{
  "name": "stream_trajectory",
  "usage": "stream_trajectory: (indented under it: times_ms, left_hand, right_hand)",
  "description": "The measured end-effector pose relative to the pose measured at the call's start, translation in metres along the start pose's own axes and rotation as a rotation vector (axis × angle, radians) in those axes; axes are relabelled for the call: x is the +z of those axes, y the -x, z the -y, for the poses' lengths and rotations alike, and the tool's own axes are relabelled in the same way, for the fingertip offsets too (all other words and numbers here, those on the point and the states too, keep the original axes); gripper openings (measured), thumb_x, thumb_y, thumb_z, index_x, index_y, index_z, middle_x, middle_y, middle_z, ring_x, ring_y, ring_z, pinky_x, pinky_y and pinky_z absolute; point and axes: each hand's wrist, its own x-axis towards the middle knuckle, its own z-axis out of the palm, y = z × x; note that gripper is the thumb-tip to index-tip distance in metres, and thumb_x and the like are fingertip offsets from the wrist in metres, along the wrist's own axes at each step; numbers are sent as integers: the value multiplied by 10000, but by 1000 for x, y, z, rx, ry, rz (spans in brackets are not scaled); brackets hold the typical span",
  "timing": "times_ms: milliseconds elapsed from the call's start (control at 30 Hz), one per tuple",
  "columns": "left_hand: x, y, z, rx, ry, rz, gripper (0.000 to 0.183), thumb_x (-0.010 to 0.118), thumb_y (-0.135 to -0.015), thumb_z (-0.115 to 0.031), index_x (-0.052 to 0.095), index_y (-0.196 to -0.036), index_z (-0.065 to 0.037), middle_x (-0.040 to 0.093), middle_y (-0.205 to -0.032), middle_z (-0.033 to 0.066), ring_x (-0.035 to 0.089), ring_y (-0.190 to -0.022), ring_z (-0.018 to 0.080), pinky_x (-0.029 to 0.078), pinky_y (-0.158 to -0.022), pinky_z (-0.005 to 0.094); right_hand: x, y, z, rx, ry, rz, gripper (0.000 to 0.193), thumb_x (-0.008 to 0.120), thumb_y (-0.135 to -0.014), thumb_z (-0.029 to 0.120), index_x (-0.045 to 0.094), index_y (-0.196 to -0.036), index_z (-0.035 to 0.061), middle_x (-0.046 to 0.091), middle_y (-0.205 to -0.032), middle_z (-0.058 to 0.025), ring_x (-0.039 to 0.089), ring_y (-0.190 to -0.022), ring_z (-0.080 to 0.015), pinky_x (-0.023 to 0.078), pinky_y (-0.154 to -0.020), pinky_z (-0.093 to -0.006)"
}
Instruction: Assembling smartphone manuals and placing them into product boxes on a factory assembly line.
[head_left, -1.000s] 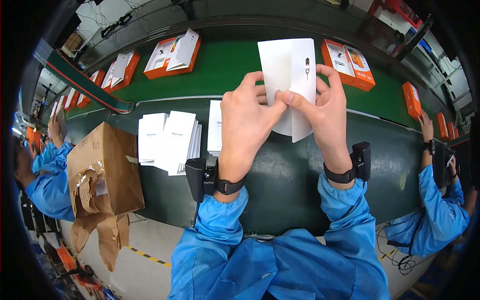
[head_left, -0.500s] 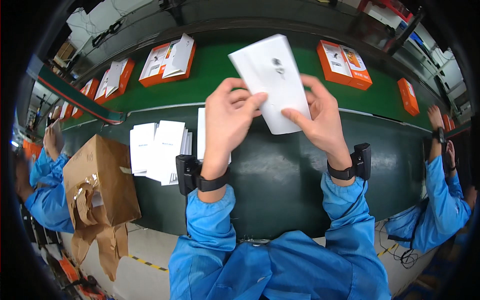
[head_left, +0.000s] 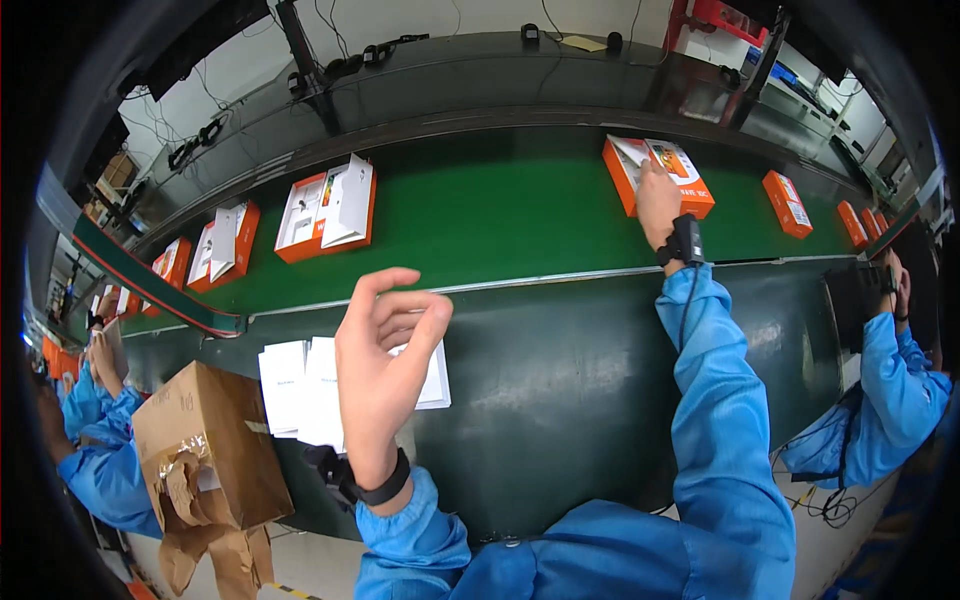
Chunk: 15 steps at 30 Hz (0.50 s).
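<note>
My right hand reaches across to an open orange box on the green conveyor belt. Its fingers are closed on a white paper sleeve, which sits tilted in the left part of that box; the fingertips are partly hidden. A coloured picture shows on the box's right part. Nothing is in my left hand, raised above the near dark table with thumb and fingers apart. Behind and below it lie white booklets in stacks, partly covered by the hand.
More open orange boxes with white sleeves, one nearest at left, stand along the belt. A closed orange box is farther right. A torn cardboard carton stands at the table's left. Co-workers in blue sleeves are at both sides.
The white sleeve, held before me in both hands, is now at the right orange box with my right hand. My left hand has let go and come lower and left.
</note>
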Motion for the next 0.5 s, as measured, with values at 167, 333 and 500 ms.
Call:
stream_trajectory:
  times_ms: [167, 333, 500]
  left_hand:
    - [-23, 10, -13, 20, -142, -31, 384, 844, -1038, -93, 659, -1358, 14, 838, -1110, 112, 795, -1019, 158, 616, -939, 303]
    - [-50, 5, 18, 37, -277, 36, 373, 862, -1024, -119, 689, -1326, 14, 841, -1099, 117, 805, -1034, 180, 626, -956, 335]
    - [-104, -5, 54, -21, -627, 107, 455, 904, -968, -135, 695, -1356, -21, 846, -1112, 161, 831, -1062, 303, 635, -970, 419]
  right_hand:
    - [19, -10, 37, 98, 151, 267, 169, 696, -1045, 104, 790, -1130, -8, 824, -1069, -200, 829, -1002, -369, 694, -859, -462]
    - [49, 13, 41, 123, 82, 242, 556, 607, -1096, 466, 797, -1191, -47, 789, -1276, -255, 760, -1215, -437, 604, -1040, -578]
    - [44, -2, 80, 187, -192, 579, 993, 475, -1094, 810, 776, -1323, -108, 737, -1426, -347, 688, -1392, -487, 520, -1182, -566]
